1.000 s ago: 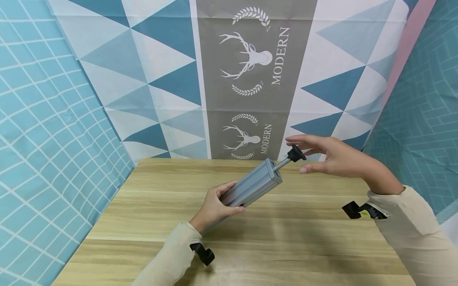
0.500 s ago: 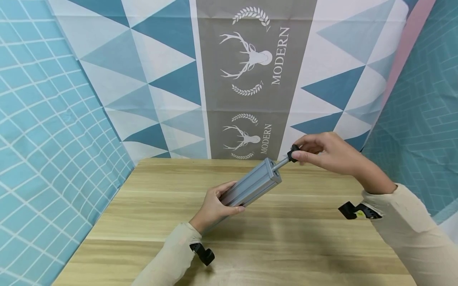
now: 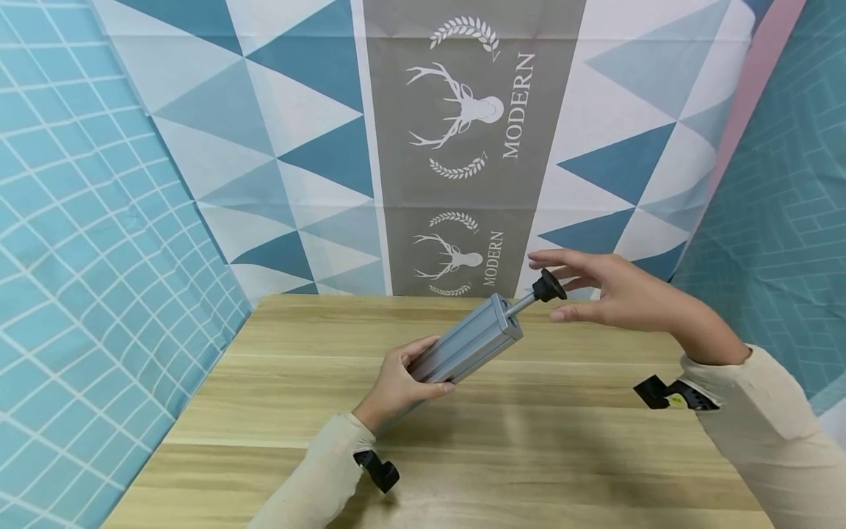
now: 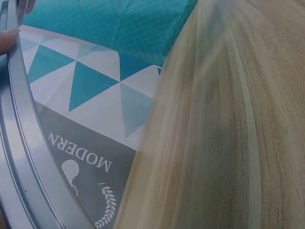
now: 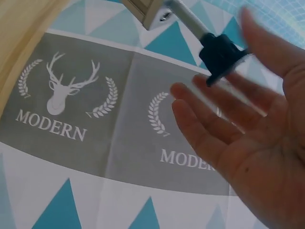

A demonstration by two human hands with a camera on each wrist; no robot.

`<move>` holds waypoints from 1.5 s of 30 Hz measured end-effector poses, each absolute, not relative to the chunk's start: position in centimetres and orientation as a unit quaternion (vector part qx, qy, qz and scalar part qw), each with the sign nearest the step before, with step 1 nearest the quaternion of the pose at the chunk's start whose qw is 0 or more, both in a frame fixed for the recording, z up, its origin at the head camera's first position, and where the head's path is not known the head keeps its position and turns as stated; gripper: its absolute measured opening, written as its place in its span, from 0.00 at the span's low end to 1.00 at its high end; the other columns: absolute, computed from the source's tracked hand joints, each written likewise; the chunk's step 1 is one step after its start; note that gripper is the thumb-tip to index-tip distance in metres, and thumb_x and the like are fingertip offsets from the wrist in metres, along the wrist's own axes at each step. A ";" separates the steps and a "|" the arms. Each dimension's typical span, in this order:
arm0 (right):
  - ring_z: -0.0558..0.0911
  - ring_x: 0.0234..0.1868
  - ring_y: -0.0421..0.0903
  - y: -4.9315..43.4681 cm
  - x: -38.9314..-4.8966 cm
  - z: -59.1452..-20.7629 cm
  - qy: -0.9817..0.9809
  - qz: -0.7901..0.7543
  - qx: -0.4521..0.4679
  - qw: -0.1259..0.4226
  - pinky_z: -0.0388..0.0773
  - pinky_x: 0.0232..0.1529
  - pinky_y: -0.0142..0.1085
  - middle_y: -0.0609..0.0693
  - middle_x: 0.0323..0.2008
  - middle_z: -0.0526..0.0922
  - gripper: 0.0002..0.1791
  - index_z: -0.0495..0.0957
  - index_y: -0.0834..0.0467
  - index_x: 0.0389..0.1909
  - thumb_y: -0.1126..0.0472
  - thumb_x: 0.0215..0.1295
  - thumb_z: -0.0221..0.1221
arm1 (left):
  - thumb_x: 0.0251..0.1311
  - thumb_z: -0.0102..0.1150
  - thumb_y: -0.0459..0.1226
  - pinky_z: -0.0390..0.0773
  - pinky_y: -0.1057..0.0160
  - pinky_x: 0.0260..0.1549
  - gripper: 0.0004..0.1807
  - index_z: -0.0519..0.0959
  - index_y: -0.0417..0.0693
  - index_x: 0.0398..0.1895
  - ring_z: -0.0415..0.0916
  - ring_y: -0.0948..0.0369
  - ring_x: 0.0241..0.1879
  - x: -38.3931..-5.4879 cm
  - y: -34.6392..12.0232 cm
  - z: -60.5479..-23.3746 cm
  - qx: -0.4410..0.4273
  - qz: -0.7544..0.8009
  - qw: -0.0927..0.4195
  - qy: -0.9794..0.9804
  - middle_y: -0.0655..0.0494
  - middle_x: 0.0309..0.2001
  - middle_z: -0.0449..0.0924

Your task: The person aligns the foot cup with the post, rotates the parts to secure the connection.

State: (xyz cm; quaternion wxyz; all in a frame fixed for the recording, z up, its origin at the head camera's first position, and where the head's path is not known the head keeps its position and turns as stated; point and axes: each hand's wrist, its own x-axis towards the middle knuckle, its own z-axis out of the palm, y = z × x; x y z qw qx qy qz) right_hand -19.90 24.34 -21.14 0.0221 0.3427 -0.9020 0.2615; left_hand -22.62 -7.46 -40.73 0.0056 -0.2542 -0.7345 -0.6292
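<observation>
The left hand [image 3: 399, 378] grasps the cylinder [image 3: 468, 339], which tilts up and rightward over the middle of the table [image 3: 264, 411]; whether its near end rests there is hidden. From its far right end juts a rod [image 3: 522, 303] tipped with a black cup [image 3: 548, 286]. Right of that, the right hand [image 3: 617, 294] grips nothing, fingers parted about the cup. The step seems to be turning the cup; another turn would call for a fresh pinch.

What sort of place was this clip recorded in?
Probably a makeshift recording booth: a wooden tabletop, a deer-printed backdrop behind it, and a wrinkled blue grid-patterned sheet at the left.
</observation>
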 end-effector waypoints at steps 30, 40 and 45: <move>0.81 0.50 0.51 23.7 -19.6 -20.9 -0.919 0.260 0.291 0.046 0.78 0.45 0.47 0.55 0.55 0.79 0.31 0.70 0.59 0.64 0.54 0.61 0.65 | 0.41 0.78 0.38 0.73 0.57 0.49 0.40 0.74 0.52 0.63 0.75 0.56 0.52 -22.7 -7.6 -40.9 -0.254 -0.634 0.010 -0.731 0.53 0.57 0.77; 0.73 0.60 0.37 24.2 -20.4 -21.1 -0.869 0.218 0.435 0.093 0.76 0.51 0.36 0.49 0.64 0.72 0.39 0.69 0.52 0.66 0.77 0.53 0.64 | 0.41 0.78 0.37 0.73 0.58 0.49 0.39 0.75 0.54 0.62 0.75 0.57 0.52 -23.0 -7.7 -41.1 -0.260 -0.637 0.014 -0.726 0.55 0.57 0.78; 0.82 0.49 0.40 24.2 -20.1 -20.9 -0.875 0.209 0.422 0.114 0.78 0.43 0.32 0.48 0.52 0.82 0.34 0.72 0.55 0.64 0.74 0.54 0.65 | 0.41 0.77 0.36 0.73 0.60 0.49 0.39 0.75 0.51 0.62 0.75 0.57 0.52 -23.0 -7.7 -41.1 -0.261 -0.633 0.012 -0.728 0.53 0.56 0.78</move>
